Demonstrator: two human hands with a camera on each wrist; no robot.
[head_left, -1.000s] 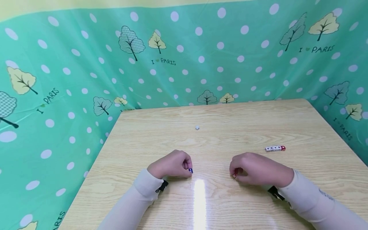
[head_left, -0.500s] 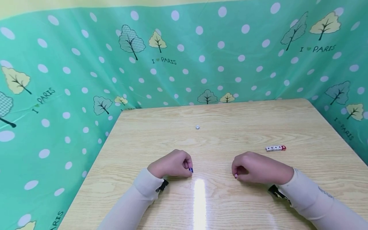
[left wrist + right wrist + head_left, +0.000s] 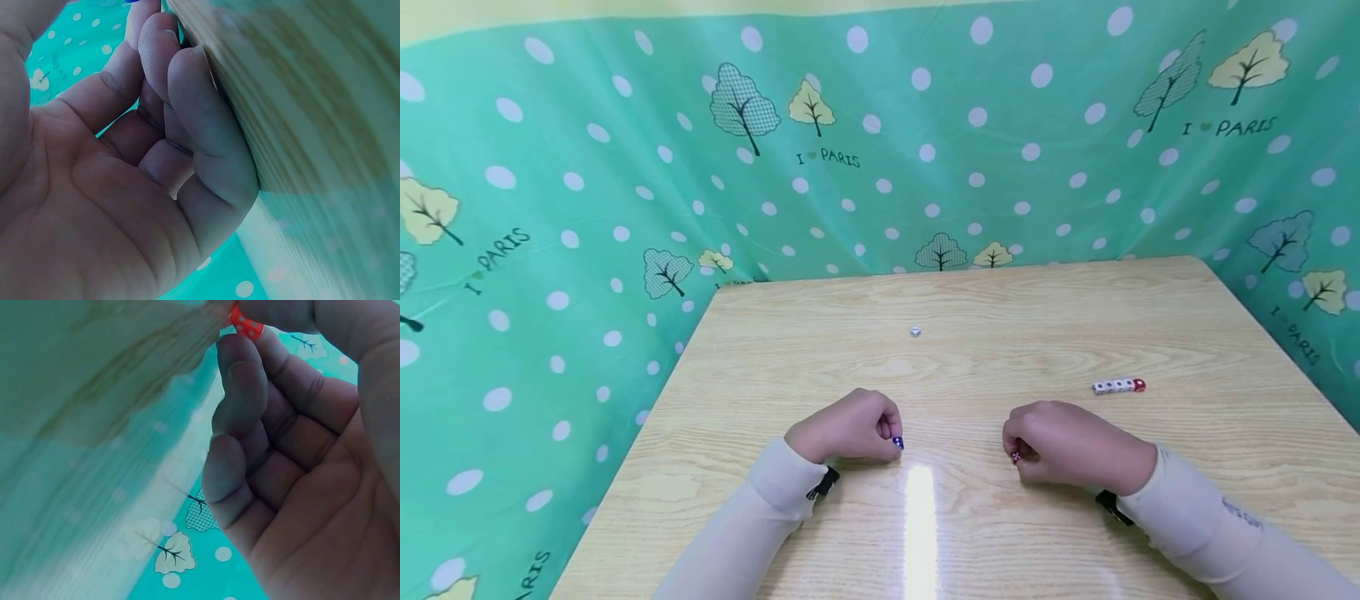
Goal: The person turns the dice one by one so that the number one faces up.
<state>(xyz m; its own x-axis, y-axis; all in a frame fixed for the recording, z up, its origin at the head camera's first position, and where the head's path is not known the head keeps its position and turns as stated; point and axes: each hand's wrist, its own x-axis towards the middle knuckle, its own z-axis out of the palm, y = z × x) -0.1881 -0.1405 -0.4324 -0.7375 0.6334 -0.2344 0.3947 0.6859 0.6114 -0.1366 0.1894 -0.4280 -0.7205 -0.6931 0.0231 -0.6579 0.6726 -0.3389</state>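
Observation:
Between thumb and forefinger, my left hand [image 3: 853,427] pinches a blue die [image 3: 898,442] at the table's middle. Only a sliver of that die shows at the top of the left wrist view, and the hand's other fingers lie curled along the tabletop. To the right, my right hand [image 3: 1067,443] pinches a red die [image 3: 1017,457] with white dots. In the right wrist view the red die [image 3: 247,324] sits between thumb and forefinger, with the remaining fingers curled beside the table. A gap of bare wood separates the two hands.
Beyond the right hand lies a short row of white dice [image 3: 1112,387] ending in a red die [image 3: 1139,385]. A single white die [image 3: 915,332] rests farther back. Green patterned cloth [image 3: 880,150] hangs behind the wooden table [image 3: 805,333].
My right hand has shifted slightly, and the red die in its fingertips shows a different orientation. My left hand keeps its place with the blue die.

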